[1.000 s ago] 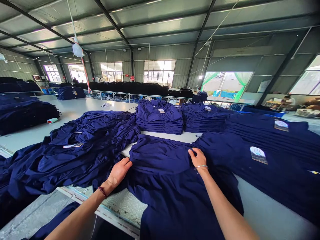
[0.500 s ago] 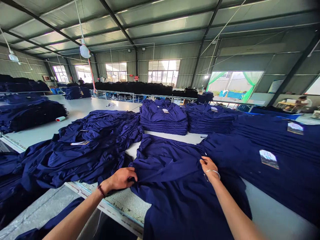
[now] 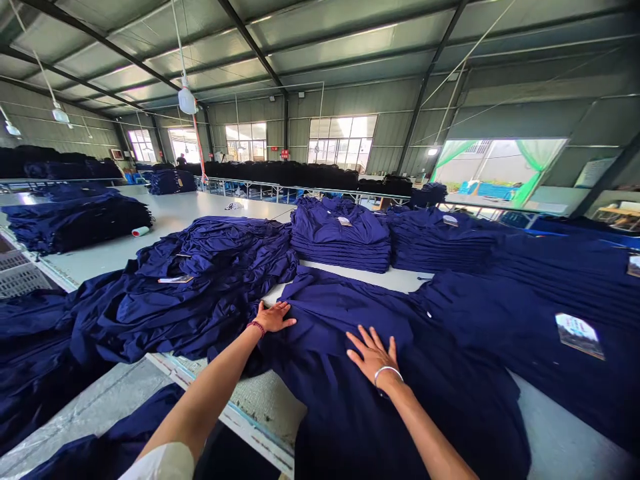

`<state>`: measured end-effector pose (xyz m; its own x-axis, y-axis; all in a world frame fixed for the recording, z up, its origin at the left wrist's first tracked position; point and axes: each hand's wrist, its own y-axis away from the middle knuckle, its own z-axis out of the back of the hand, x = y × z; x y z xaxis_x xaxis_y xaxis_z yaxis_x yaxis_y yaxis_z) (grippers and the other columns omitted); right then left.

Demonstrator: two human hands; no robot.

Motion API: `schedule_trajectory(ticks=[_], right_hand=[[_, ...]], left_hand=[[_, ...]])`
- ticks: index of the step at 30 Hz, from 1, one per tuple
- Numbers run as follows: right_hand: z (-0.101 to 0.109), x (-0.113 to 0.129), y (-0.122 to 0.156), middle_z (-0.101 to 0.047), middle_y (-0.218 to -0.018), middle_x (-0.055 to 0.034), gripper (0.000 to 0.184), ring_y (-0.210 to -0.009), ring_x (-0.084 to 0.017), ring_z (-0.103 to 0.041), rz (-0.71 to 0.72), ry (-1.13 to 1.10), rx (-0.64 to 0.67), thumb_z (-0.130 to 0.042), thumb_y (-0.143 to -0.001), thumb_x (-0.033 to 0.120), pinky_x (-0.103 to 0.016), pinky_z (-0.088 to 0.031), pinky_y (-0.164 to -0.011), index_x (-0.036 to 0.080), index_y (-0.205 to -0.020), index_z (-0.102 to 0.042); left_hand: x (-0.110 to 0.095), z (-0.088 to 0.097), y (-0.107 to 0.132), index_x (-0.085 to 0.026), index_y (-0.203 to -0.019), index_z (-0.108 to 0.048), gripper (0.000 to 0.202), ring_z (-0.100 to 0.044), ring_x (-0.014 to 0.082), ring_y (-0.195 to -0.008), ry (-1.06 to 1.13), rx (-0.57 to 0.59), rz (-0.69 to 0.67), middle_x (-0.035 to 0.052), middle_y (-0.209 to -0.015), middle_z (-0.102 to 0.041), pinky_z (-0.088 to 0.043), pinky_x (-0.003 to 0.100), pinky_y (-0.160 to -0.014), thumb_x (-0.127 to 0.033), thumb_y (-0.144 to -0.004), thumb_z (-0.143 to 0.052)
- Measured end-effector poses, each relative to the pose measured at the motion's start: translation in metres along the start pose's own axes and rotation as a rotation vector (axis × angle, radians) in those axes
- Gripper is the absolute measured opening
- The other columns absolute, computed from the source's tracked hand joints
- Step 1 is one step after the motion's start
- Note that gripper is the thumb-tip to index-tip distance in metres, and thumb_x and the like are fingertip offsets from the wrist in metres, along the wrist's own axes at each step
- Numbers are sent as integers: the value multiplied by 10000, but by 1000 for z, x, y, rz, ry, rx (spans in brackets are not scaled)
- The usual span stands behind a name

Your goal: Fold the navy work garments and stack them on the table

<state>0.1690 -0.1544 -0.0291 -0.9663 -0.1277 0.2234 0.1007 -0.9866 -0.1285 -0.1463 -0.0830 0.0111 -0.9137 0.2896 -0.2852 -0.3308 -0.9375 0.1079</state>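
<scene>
A navy garment (image 3: pixel 345 313) lies spread on the white table right in front of me. My left hand (image 3: pixel 273 317) rests flat at its left edge, fingers spread, with a beaded bracelet on the wrist. My right hand (image 3: pixel 374 357) presses open on the middle of the same cloth and wears a thin silver bangle. Neither hand grips anything. Beside the garment on the right lies a broad layered navy pile (image 3: pixel 545 293) carrying a printed hang tag (image 3: pixel 579 335).
A rumpled navy heap (image 3: pixel 210 293) lies left of my hands, and folded stacks (image 3: pixel 340 233) stand ahead on the white table (image 3: pixel 105 257). Long rows of dark garments (image 3: pixel 280 177) line the back. A person (image 3: pixel 181 160) stands far off. A crate (image 3: pixel 20 270) sits low left.
Both hands have let go of the gathered cloth and now lie flat. My left hand moved forward, my right hand moved left and toward me. The view has turned slightly left.
</scene>
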Motion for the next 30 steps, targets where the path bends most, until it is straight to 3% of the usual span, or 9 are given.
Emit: schedule_trajectory(ticks=[2,5,8,10,14,19,21,26,30], right_hand=[[-5,-17,-3,-352,-1590,15,486,-1495,-299,-204,-138,51,14,-463,-916,528,-665,-37,-1157,436,-1391,-503],[-4,-30,-6,-324,-1602,-18,506,-1502,-298,-187,-197,44,5,-454,-914,531,-675,-97,-1149,405,-1401,-504],[2,-22,-5,-347,-1589,-44,499,-1497,-285,-207,-140,-8,-100,-488,-902,473,-660,-137,-1153,357,-1386,-529],[4,-7,-3,-381,-1570,-37,479,-1486,-273,-241,-33,-63,-135,-530,-886,427,-627,-151,-1168,348,-1357,-557],[-3,32,-1,-429,-1541,-24,413,-1460,-264,-305,228,-140,-113,-617,-824,284,-584,-137,-1190,344,-1232,-644],[-17,59,-19,-553,-1434,-29,273,-1379,-252,-427,334,-132,-112,-600,-791,155,-570,-157,-1181,303,-993,-708],[-14,59,-32,-645,-1307,-17,210,-1285,-231,-509,315,-130,-136,-568,-826,166,-530,-206,-1170,305,-906,-705],[0,46,-49,-709,-1101,-29,240,-1066,-206,-600,60,-158,-168,-492,-861,183,-416,-395,-1030,299,-895,-699],[0,48,-41,-666,-1244,23,281,-1249,-220,-524,109,-170,-103,-514,-753,109,-557,-209,-1159,299,-846,-700]], left_hand=[[2,-7,-2,-257,-1459,-432,670,-252,360,-1475,13,-2,26,142,-1596,-307,-132,719,-1115,-615,-894,-472],[5,-4,0,-233,-1423,-486,647,-320,319,-1453,122,-49,-22,135,-1566,-382,-244,578,-1157,-594,-885,-489],[13,9,10,-211,-1347,-563,503,-512,233,-1316,234,-153,-49,110,-1448,-540,-395,376,-1099,-478,-944,-425],[20,17,23,-196,-1251,-630,426,-616,217,-1162,304,-200,-43,105,-1296,-645,-467,324,-1015,-423,-921,-486],[26,20,57,-209,-1099,-696,346,-651,213,-1014,354,-207,-84,66,-1142,-680,-508,309,-933,-368,-792,-688],[16,11,93,-223,-1169,-662,483,-598,242,-1100,193,-247,-66,80,-1216,-594,-467,343,-1014,-214,-696,-763],[9,7,100,-215,-1178,-645,476,-607,224,-1062,162,-268,-1,79,-1191,-583,-474,330,-994,-112,-715,-688],[-9,-3,109,-211,-1116,-625,496,-601,176,-938,269,-422,135,47,-1058,-571,-501,289,-891,16,-690,-511],[-18,-21,114,-217,-1115,-632,590,-574,174,-1004,350,-547,167,44,-1078,-531,-485,290,-937,55,-620,-461]])
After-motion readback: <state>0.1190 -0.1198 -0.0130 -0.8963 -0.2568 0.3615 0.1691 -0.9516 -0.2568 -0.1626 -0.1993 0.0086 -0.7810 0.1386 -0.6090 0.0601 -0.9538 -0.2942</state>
